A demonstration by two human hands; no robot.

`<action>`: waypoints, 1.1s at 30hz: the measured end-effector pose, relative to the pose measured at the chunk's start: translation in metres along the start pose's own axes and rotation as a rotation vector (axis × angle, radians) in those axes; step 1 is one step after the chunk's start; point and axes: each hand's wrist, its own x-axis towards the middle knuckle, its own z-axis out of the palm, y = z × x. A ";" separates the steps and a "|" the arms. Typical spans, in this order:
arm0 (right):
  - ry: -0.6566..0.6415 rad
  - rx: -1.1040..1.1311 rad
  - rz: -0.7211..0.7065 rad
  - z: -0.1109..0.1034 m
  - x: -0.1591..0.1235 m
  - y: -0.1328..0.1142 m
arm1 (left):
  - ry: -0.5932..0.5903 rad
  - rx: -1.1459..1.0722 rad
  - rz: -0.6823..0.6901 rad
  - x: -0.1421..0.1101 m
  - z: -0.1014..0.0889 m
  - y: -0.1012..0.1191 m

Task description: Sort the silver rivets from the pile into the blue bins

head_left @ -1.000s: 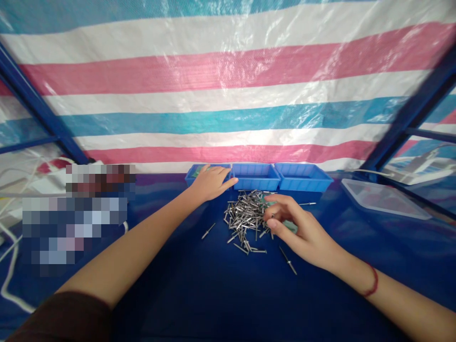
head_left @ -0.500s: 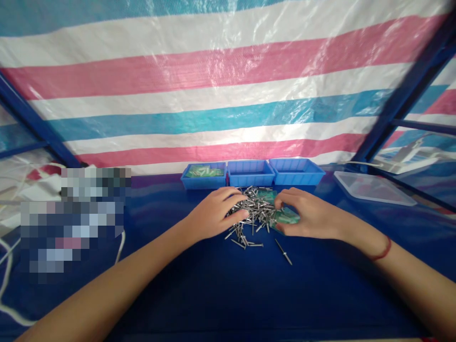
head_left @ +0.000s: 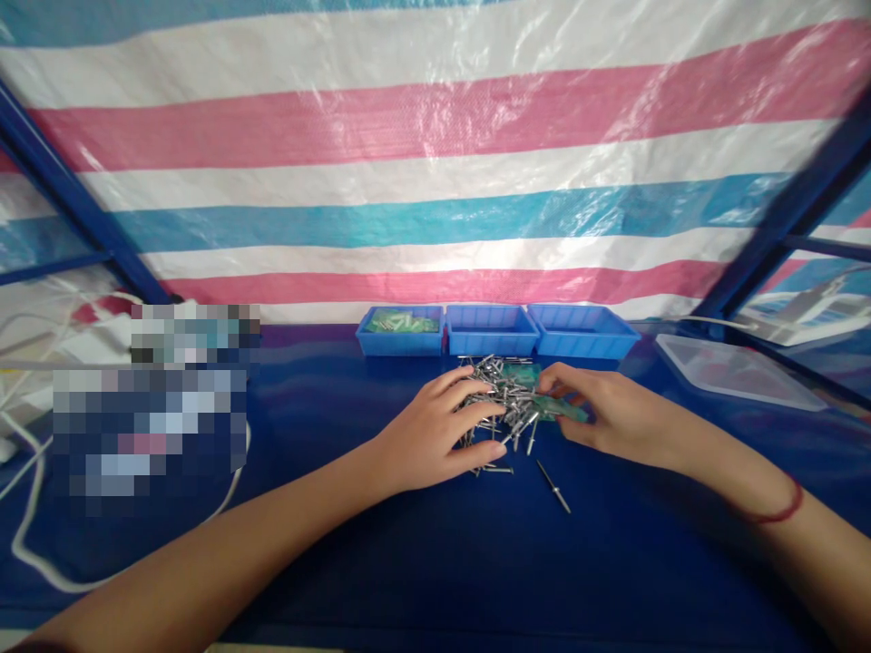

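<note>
A heap of silver pop rivets lies on the blue tabletop, in front of the bins. My left hand rests on the heap's left side with its fingers spread, touching the rivets and gripping none that I can see. On the heap's right, my right hand curls its fingers and thumb around a green plastic bag. Part of that bag is hidden by the fingers. More green plastic shows behind the rivets. One loose rivet lies apart, nearer to me.
Behind the heap stand three blue bins in a row. The left bin contains green packets; the middle bin and right bin show bare insides. A clear plastic lid lies at right. White cables run along the left.
My left hand has moved nearer to me and spread its fingers over the rivets. My right hand has closed more around the green bag. The view has shifted slightly left.
</note>
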 end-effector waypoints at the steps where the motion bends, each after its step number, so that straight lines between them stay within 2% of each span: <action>1: 0.024 0.016 -0.007 -0.001 0.000 0.001 | 0.005 -0.002 -0.003 0.000 0.000 0.000; 6: 0.149 0.041 0.007 -0.007 0.001 0.009 | 0.020 -0.016 -0.008 -0.002 0.002 -0.001; 9: 0.345 0.004 0.058 -0.010 0.003 0.002 | 0.059 -0.049 -0.028 -0.002 0.003 -0.002; 11: 0.496 0.117 0.086 -0.006 0.004 -0.010 | 0.106 -0.088 -0.076 0.000 0.004 -0.001; 13: 0.579 0.370 0.081 0.003 0.006 -0.027 | 0.162 -0.147 -0.137 0.002 0.005 0.002; 16: 0.554 0.621 0.052 0.021 0.007 -0.051 | 0.213 -0.304 -0.212 0.005 0.004 0.009; 19: 0.577 0.683 0.031 0.033 0.007 -0.061 | 0.199 -0.414 -0.285 0.008 0.002 0.015; 22: 0.540 0.736 0.059 0.035 0.007 -0.061 | 0.189 -0.405 -0.328 0.009 -0.001 0.019; 26: 0.417 0.652 0.058 0.034 0.006 -0.059 | 0.188 -0.411 -0.288 0.007 -0.002 0.018; 28: 0.472 0.537 -0.002 0.034 0.003 -0.059 | 0.203 -0.474 -0.279 0.006 -0.001 0.017; 31: 0.620 0.362 -0.158 0.033 -0.003 -0.062 | 0.233 -0.630 -0.293 0.005 -0.002 0.015; 33: 0.671 0.249 -0.275 0.030 -0.007 -0.063 | 0.197 -0.725 -0.320 0.005 -0.003 0.015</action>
